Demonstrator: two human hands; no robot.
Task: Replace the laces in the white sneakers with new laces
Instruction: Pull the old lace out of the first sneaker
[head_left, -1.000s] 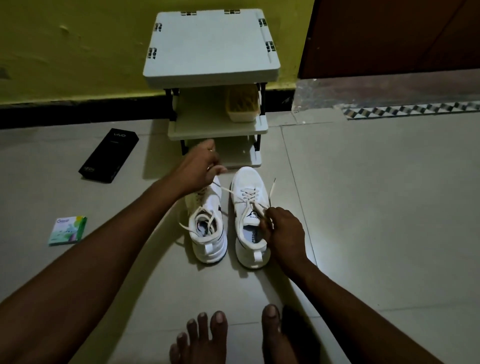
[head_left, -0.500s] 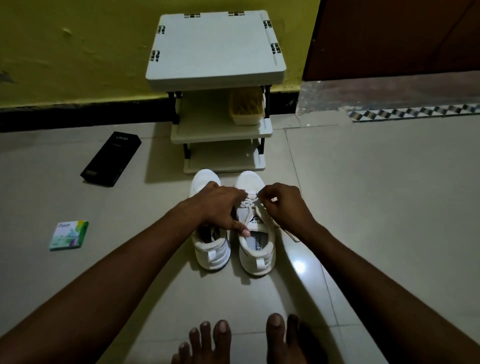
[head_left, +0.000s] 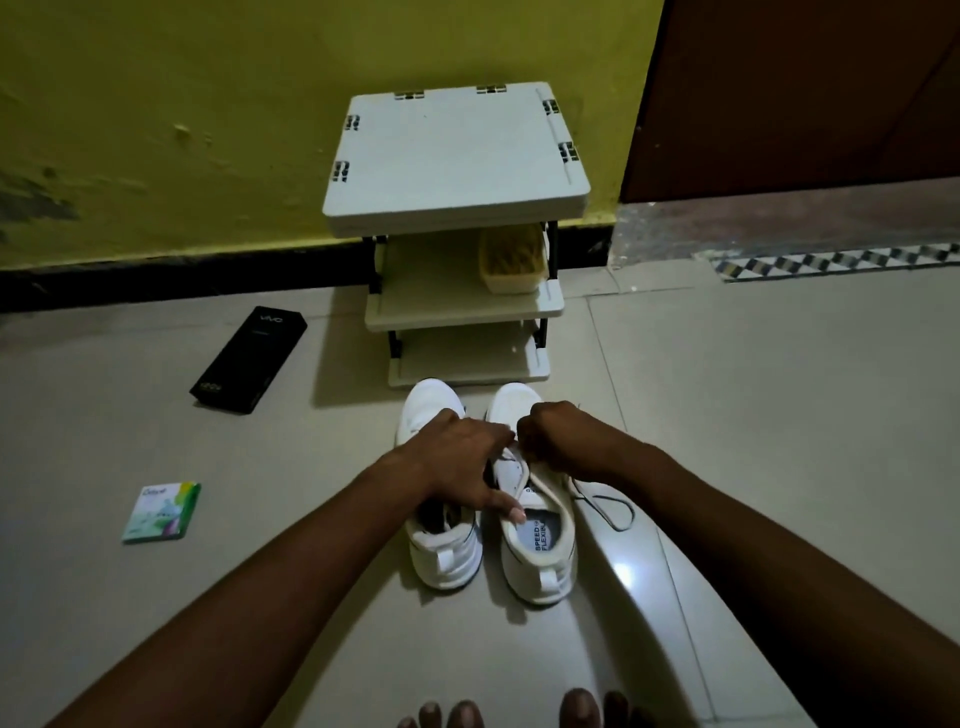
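Observation:
Two white sneakers stand side by side on the floor, heels toward me: the left sneaker and the right sneaker. My left hand lies across both shoes, its thumb at the right sneaker's opening and its fingertips at the lacing. My right hand is curled over the right sneaker's lacing and pinches the lace there. A loose loop of white lace trails on the floor to the right of that shoe. The eyelets are hidden under my hands.
A small white three-tier rack stands just beyond the shoes against the yellow wall, with a yellow brush on its middle shelf. A black box and a small green packet lie on the floor to the left. My bare toes show at the bottom edge.
My left hand came back from near the rack and now lies over the shoes. My right hand moved up from the heel side to the right sneaker's lacing. The lace now trails right.

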